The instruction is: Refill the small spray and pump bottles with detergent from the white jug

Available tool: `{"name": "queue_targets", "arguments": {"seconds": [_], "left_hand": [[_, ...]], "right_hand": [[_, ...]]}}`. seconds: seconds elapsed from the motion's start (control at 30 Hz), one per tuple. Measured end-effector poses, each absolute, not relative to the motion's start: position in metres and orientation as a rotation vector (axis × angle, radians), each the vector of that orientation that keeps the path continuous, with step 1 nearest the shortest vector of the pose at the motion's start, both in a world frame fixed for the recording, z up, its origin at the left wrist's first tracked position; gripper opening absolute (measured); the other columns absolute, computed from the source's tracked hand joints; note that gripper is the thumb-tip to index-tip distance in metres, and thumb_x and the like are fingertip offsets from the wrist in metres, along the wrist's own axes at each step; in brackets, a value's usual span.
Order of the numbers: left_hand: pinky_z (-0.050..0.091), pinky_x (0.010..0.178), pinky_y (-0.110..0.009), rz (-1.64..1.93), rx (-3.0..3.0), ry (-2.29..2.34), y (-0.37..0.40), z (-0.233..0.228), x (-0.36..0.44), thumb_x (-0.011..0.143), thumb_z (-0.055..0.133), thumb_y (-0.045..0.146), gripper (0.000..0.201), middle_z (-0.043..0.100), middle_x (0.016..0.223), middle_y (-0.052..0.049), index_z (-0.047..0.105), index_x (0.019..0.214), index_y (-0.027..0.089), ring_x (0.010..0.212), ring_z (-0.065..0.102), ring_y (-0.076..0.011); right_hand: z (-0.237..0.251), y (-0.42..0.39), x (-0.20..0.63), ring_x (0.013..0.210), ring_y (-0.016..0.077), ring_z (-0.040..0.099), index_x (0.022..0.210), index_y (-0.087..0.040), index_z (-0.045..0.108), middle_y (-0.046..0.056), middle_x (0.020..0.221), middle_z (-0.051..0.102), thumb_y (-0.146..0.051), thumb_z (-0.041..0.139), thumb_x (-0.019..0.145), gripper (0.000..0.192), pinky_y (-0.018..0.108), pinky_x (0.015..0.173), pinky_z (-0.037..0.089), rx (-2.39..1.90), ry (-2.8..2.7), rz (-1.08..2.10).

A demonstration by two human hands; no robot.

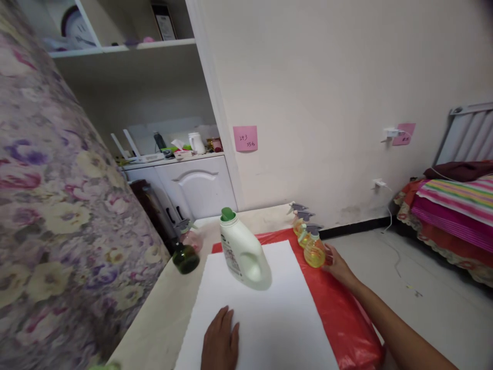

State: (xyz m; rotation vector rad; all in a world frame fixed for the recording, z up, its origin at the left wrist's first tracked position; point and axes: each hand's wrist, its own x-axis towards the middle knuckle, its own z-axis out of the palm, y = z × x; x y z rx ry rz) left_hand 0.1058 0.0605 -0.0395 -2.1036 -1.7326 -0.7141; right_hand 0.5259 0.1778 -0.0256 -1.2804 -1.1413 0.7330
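left hand [220,343] flat, fingers together, on white sheet [269,318] at near edge. white jug w/ green cap [242,252] stands mid sheet; right hand [337,266] wraps yellow spray bottle [314,250] on red plastic cover [339,313], 2 more yellow spray bottles [299,222] just behind, dark green bottle [185,257] off sheet left.

Two bare forearms, no sleeves in view, left hand [220,343] seemingly ringless, right hand [339,266] partly hidden

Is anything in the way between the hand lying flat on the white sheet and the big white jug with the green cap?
No. The left hand lies flat on the white sheet, and only bare sheet runs from it to the white jug. The right hand is off to the side, holding a yellow spray bottle.
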Motion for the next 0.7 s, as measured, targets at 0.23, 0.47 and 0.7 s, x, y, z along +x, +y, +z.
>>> {"name": "queue_targets", "arguments": {"seconds": [0.23, 0.47, 0.7], "left_hand": [[0.051, 0.095, -0.046, -0.777, -2.117, -1.773, 0.054, -0.035, 0.113, 0.088, 0.049, 0.033, 0.034, 0.066, 0.121, -0.013, 0.065, 0.114, 0.017, 0.112, 0.062, -0.0274], [0.046, 0.100, -0.048, -0.776, -2.127, -1.900, 0.042, -0.031, 0.120, 0.089, 0.047, 0.028, 0.034, 0.064, 0.125, -0.015, 0.064, 0.115, 0.015, 0.118, 0.057, -0.0294], [0.045, 0.101, -0.049, -0.938, -2.117, -1.918, 0.038, -0.039, 0.116, 0.087, 0.050, 0.026, 0.033, 0.064, 0.125, -0.014, 0.064, 0.116, 0.018, 0.118, 0.057, -0.0294]], "right_hand": [[0.001, 0.151, 0.541, 0.068, 0.0178, 0.061, 0.093, -0.021, 0.056, 0.002, 0.079, 0.063, -0.029, 0.050, 0.069, 0.026, 0.029, 0.059, 0.051, -1.334, -0.994, 0.570], [0.026, 0.114, 0.495, 0.058, 0.0157, 0.052, 0.081, -0.022, 0.058, -0.002, 0.065, 0.057, -0.024, 0.048, 0.074, 0.013, 0.027, 0.055, 0.044, -1.163, -1.344, 0.715], [0.006, 0.057, 0.401, 0.068, 0.0183, 0.062, 0.092, -0.023, 0.062, 0.001, 0.077, 0.065, -0.025, 0.046, 0.084, 0.018, 0.029, 0.064, 0.050, -1.021, -1.862, 0.847]]}}
